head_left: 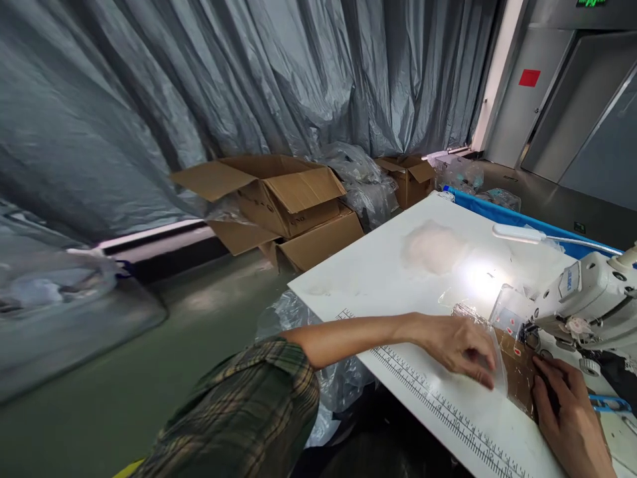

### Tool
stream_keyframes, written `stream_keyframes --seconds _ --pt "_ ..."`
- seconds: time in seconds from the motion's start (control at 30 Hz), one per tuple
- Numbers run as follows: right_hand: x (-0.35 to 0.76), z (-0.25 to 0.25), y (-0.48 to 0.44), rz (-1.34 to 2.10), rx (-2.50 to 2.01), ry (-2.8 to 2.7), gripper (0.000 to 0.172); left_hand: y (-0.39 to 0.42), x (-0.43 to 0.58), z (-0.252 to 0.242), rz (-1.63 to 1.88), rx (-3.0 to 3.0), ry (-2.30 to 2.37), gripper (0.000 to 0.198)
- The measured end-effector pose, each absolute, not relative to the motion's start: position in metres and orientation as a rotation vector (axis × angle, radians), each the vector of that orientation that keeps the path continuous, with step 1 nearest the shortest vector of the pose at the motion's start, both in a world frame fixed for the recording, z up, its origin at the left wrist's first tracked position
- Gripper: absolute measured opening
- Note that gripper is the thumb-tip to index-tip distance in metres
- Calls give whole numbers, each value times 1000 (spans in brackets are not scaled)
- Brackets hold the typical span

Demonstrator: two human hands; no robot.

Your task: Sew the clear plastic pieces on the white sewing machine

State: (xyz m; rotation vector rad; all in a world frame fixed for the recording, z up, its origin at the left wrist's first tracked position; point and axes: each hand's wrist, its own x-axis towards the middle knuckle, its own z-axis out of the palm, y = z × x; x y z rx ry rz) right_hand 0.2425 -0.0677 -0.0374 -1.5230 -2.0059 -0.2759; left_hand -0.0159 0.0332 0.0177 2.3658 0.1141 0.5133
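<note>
A flat brown piece (520, 378) with small red-and-white marks lies on the white table beside a sewing machine (582, 302). Clear plastic film (501, 362) runs along its left side. My left hand (460, 346) is over this film, its fingers curled down and the thumb close to them. Whether the film is pinched in it is hidden. My right hand (565, 405) rests at the right edge of the brown piece, fingers stretched out and touching it. Just behind the brown piece, a clear plate with red marks (508, 318) stands by the machine's needle area.
A printed ruler (438, 401) follows the front edge of the white table (343, 285). A lamp (517, 232) lights the tabletop. Blue scissors or clips (610, 403) lie right of my right hand. Open cardboard boxes (298, 199) and plastic bags (368, 179) stand beyond, before a grey curtain (279, 79).
</note>
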Motion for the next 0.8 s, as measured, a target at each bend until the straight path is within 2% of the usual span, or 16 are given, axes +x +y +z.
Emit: stream_keyframes --seconds 0.07,0.13,0.2,0.37,0.47,0.63,0.8 --pt "239 -32 -70 -238 -1542 -1976 39 40 -18 16 590 2339 217 9" --pt "236 -27 -71 -186 -1540 -1950 39 52 -23 15 696 2388 523 15" --pt "233 -22 -72 -135 -1552 -1938 36 62 -28 14 679 2431 658 18" --pt "231 -16 -73 -70 -1556 -1922 31 70 -33 12 568 2500 550 18" --pt "231 -16 -73 -59 -1538 -1918 31 71 -33 11 563 2489 523 7" --pt "233 -15 -74 16 -1480 -1853 31 71 -31 19 637 2367 601 12" --pt "232 5 -77 413 -1484 -1823 35 46 -24 43 677 2320 574 20"
